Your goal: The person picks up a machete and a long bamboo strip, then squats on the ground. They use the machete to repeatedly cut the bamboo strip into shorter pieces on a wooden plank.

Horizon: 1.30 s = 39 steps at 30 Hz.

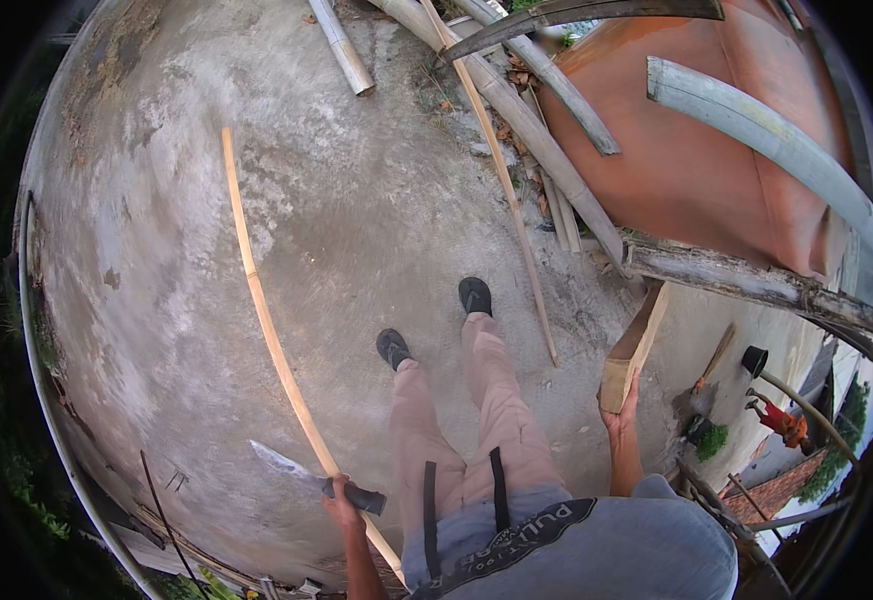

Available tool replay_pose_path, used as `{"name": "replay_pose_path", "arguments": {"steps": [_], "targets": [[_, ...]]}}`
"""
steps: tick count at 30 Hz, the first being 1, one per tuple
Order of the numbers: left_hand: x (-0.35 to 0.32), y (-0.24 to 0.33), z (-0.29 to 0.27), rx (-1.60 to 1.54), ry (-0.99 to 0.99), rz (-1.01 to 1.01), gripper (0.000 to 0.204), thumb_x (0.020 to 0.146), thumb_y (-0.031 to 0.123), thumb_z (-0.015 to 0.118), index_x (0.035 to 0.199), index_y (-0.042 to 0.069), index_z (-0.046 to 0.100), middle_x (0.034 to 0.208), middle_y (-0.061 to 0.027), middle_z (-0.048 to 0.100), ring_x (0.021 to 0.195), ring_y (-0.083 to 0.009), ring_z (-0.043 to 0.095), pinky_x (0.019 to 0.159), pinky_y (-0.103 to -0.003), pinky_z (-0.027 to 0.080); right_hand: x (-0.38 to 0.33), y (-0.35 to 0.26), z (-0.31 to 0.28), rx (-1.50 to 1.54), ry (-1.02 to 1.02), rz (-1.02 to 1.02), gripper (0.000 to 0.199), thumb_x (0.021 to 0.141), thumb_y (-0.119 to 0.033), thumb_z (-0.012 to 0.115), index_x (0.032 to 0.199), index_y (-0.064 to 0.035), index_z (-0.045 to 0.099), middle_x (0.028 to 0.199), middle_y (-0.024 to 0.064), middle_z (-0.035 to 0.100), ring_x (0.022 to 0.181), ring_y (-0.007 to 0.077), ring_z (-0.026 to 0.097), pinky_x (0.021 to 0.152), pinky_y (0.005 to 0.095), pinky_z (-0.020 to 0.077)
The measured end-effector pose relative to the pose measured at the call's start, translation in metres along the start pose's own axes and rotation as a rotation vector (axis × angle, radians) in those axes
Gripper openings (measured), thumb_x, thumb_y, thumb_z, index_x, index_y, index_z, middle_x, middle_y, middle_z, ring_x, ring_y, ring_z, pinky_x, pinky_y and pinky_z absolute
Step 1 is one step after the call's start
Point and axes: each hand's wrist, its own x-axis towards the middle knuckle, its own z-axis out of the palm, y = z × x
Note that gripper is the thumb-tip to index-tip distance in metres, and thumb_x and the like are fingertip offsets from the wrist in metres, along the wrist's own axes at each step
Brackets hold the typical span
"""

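Observation:
My left hand (343, 506), at the lower middle, is closed round the dark handle of a machete (281, 462), its pale blade pointing left. A long, pale split bamboo strip (268, 325) runs from the upper left down past this hand to the lower edge. Whether the fingers also grip the strip I cannot tell. On the right, my right hand (621, 410) holds the near end of a thick wooden block (638, 345). The block slants up and away, with a light sawn face at its near end.
Another thin bamboo strip (516, 210) lies on the concrete floor (136, 280) ahead. Several bamboo poles (546, 150) lean near an orange tarp (676, 130) at upper right. A broom (716, 358), a black bucket (753, 360) and a person in orange (784, 425) are at far right.

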Motion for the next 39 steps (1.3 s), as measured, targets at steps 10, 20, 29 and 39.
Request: {"name": "replay_pose_path", "arguments": {"steps": [10,20,29,39], "targets": [[0.031,0.039,-0.085,-0.085,-0.127,0.097,0.031,0.089,0.031,0.069,0.096,0.001,0.063,0.086,-0.0051,0.059,0.080,-0.0176,0.059,0.075,-0.033,0.048,-0.123,0.078,0.120,0.538,0.117,-0.340,0.038,0.101,-0.044,0.063,0.114,-0.0084,0.067,0.100,0.0083,0.072,0.092,0.0280,0.072,0.081,0.0415,0.0646],[0.108,0.064,-0.176,-0.079,-0.141,0.103,0.031,0.089,0.031,0.068,0.098,0.002,0.063,0.091,-0.0064,0.060,0.084,-0.0193,0.060,0.077,-0.036,0.050,-0.169,0.214,0.109,0.225,0.151,-0.209,0.045,0.101,-0.046,0.062,0.131,-0.0114,0.063,0.119,0.0086,0.071,0.099,0.0255,0.072,0.085,0.0390,0.0626],[0.153,0.099,-0.187,-0.113,-0.150,0.107,0.034,0.090,0.034,0.071,0.096,0.002,0.065,0.085,-0.0067,0.063,0.079,-0.0189,0.062,0.074,-0.034,0.051,-0.162,0.299,0.163,0.106,0.178,-0.075,0.056,0.098,-0.055,0.063,0.138,-0.0154,0.057,0.129,0.0060,0.066,0.115,0.0243,0.065,0.092,0.0403,0.0569],[0.210,0.184,-0.211,-0.103,-0.114,0.078,0.029,0.087,0.032,0.074,0.090,0.003,0.070,0.081,-0.0045,0.063,0.076,-0.0159,0.061,0.072,-0.032,0.047,-0.112,0.331,0.329,0.379,0.103,-0.319,0.056,0.095,-0.056,0.067,0.130,-0.0122,0.060,0.116,0.0087,0.070,0.101,0.0276,0.070,0.086,0.0413,0.0627]]}}
